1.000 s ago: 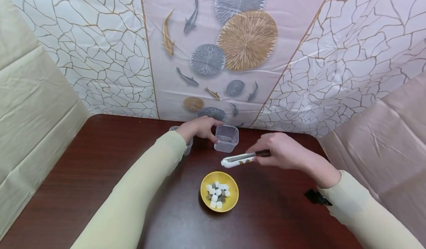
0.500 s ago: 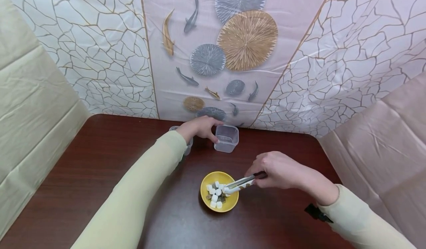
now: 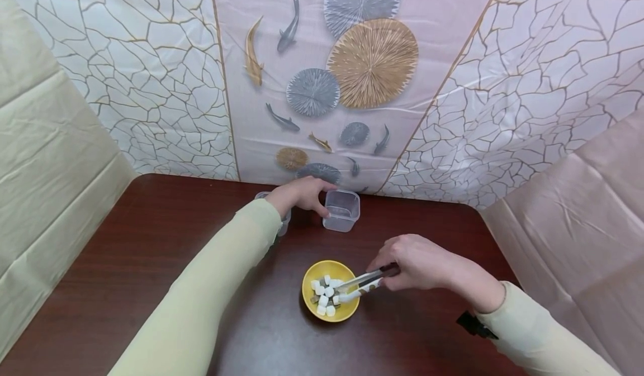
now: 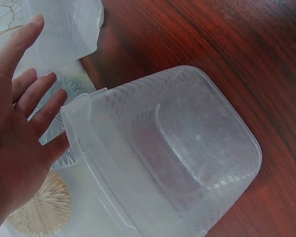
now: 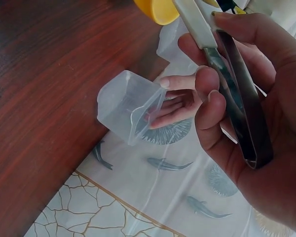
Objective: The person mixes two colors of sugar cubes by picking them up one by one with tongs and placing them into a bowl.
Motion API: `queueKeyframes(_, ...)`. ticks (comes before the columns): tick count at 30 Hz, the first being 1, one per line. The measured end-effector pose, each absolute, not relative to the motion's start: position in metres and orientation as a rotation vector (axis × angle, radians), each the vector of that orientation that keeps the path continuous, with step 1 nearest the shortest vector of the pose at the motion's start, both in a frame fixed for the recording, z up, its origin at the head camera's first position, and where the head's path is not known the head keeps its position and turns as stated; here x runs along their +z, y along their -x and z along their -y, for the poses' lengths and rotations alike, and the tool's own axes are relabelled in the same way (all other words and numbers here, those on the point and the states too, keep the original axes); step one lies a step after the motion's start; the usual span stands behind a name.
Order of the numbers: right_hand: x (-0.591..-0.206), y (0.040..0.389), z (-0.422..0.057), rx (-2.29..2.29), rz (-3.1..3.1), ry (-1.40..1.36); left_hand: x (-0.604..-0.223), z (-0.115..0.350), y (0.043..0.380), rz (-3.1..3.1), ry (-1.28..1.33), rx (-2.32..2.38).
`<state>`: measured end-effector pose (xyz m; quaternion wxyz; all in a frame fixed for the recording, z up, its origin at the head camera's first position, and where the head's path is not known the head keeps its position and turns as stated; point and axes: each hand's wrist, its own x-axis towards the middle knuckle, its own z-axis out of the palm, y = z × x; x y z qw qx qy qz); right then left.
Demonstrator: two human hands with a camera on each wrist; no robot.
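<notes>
My right hand (image 3: 420,261) grips tongs (image 3: 371,278) with white tips and dark metal handles. Their tips are down among white and grey-brown cubes (image 3: 322,301) in a small yellow bowl (image 3: 306,303), arms a little apart. Whether a cube sits between the tips, I cannot tell. At the back, my left hand (image 3: 303,193) reaches with straight fingers to a clear plastic container (image 3: 342,219), its thumb at the near-left wall. A second clear container (image 4: 187,128) stands beside the left wrist, mostly covered by the arm in the head view.
A dark red-brown table (image 3: 151,242) carries everything, with rounded back corners. Directly behind it hangs a patterned cloth (image 3: 312,130) with fish and round shapes. Pale padded cloth walls (image 3: 60,141) close off the left and right sides.
My right hand has come down toward me, bringing the tongs from above the table into the bowl. The tong arms have spread slightly. My left hand stays at the container.
</notes>
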<state>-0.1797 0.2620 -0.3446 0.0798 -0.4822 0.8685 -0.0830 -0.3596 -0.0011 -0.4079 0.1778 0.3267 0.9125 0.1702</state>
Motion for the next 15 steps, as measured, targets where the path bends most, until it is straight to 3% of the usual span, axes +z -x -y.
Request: queueKeyframes(15, -0.3481, 0.1879, -0.2709, -0.416, -2.657, 1.433, -0.4023, 0.0096, 0.3609, -2.581, -0.953, 0.592)
